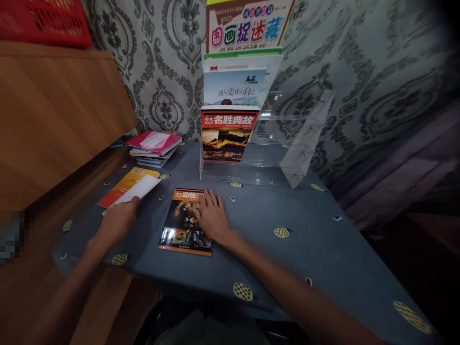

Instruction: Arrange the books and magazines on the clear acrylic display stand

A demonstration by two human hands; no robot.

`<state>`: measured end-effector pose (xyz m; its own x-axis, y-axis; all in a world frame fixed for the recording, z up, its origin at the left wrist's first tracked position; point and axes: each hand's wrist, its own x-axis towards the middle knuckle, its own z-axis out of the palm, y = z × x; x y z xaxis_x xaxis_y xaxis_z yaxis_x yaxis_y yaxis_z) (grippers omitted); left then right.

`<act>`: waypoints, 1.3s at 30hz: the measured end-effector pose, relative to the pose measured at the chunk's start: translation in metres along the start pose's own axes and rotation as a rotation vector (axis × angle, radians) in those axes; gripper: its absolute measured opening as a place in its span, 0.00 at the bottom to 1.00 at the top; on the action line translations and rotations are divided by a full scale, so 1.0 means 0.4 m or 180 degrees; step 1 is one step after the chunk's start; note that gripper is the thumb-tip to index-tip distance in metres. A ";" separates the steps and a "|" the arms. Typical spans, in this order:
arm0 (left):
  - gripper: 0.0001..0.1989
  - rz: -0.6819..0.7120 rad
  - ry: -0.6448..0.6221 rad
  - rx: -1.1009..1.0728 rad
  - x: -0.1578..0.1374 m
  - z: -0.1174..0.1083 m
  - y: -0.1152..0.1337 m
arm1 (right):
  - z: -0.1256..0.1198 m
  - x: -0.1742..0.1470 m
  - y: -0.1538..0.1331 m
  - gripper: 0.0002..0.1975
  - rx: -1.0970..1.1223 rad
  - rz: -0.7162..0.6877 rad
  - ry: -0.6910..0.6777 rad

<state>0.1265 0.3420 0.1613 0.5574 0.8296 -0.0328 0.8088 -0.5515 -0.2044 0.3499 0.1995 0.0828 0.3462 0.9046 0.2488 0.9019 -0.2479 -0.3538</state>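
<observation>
My right hand (213, 218) lies with fingers stretched over the right side of a children's book (187, 221). Its dark cover has an orange border and a lion's face, and it rests flat on the table. To the left, my left hand (120, 218) is closed on the near end of a white sheet (142, 188). Whether this sheet is loose or a page of a book, I cannot tell. It overlaps an orange and yellow book (124, 183) lying on the table.
A clear acrylic rack (305, 139) stands at the back, its left side holding several books, with a Great Wall cover (228, 136) lowest. Back left is a book stack (154, 143) beside a wooden cabinet (61, 96) bearing a red basket (46, 21). A blue-grey cloth (258, 258) covers the table.
</observation>
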 end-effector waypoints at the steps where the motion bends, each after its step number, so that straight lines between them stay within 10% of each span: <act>1: 0.22 0.0075 0.0015 -0.0241 -0.004 -0.004 0.005 | -0.002 -0.001 0.001 0.25 0.0059 -0.0001 -0.0027; 8: 0.25 0.1117 -0.0227 -0.3124 -0.007 -0.042 0.072 | -0.002 -0.016 0.035 0.38 0.1241 -0.0264 0.0098; 12: 0.27 0.0869 -0.0915 -0.4656 -0.011 -0.071 0.118 | -0.006 -0.006 0.055 0.47 0.2564 -0.0157 0.0309; 17: 0.27 0.0271 -0.0767 -0.5885 -0.023 -0.027 0.180 | -0.042 0.008 0.085 0.43 0.4042 0.0458 0.0284; 20: 0.28 0.0241 -0.1018 -0.5399 -0.033 0.041 0.187 | -0.054 0.002 0.120 0.32 0.4268 0.0728 -0.0221; 23: 0.27 0.0361 -0.0397 -0.4104 -0.035 0.086 0.165 | -0.057 -0.012 0.151 0.25 0.3721 0.0667 -0.0610; 26: 0.20 0.0793 0.0479 -0.2820 -0.019 0.091 0.153 | -0.071 -0.028 0.156 0.21 0.2499 0.0564 -0.0443; 31: 0.15 0.1528 0.0722 -0.1801 0.021 0.095 0.199 | -0.109 -0.034 0.089 0.21 0.0302 0.0428 0.0093; 36: 0.16 0.1465 0.0697 -0.1681 0.025 0.137 0.213 | -0.056 0.011 -0.033 0.26 0.0899 -0.1222 -0.0347; 39: 0.23 0.1499 0.0737 -0.1858 0.019 0.154 0.200 | -0.003 0.048 -0.072 0.32 0.1133 -0.1326 -0.0544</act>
<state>0.1838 0.3096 0.0846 0.8392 0.4930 0.2295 0.4095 -0.8506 0.3298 0.3310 0.2238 0.0987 -0.0933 0.9515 0.2933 0.8004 0.2469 -0.5463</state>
